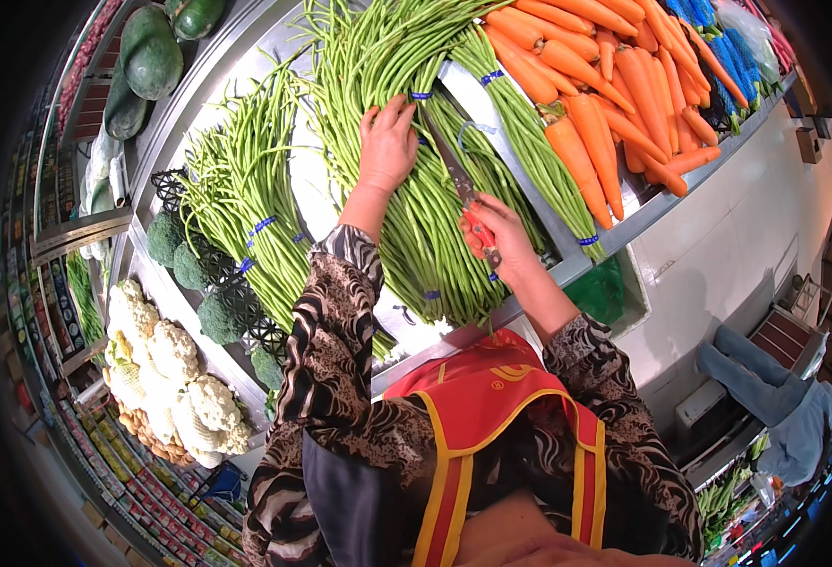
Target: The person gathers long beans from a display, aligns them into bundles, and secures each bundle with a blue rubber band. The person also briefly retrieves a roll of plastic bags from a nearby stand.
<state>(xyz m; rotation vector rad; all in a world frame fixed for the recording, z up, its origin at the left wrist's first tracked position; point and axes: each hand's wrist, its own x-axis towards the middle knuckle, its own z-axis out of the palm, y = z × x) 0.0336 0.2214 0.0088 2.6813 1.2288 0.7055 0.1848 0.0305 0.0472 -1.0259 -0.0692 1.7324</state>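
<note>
In my right hand (490, 230) is a knife with a worn red handle (483, 228). Its long, dark-stained blade (448, 156) points up and away, over green long beans. My left hand (389, 142) lies palm down on a large pile of long beans (437, 248). Its fingertips touch the beans beside a blue band (421, 95); whether they grip is hidden. More blue bands tie the bundles lower down. A loose pale blue strip (474, 131) lies right of the blade.
Carrots (621, 92) are heaped right of another banded bean bundle (536, 135). Further bean bundles (253, 198), broccoli (221, 317) and netted cauliflower (175, 383) lie left. The metal counter edge (642, 227) runs before me. A person (777, 404) bends over at far right.
</note>
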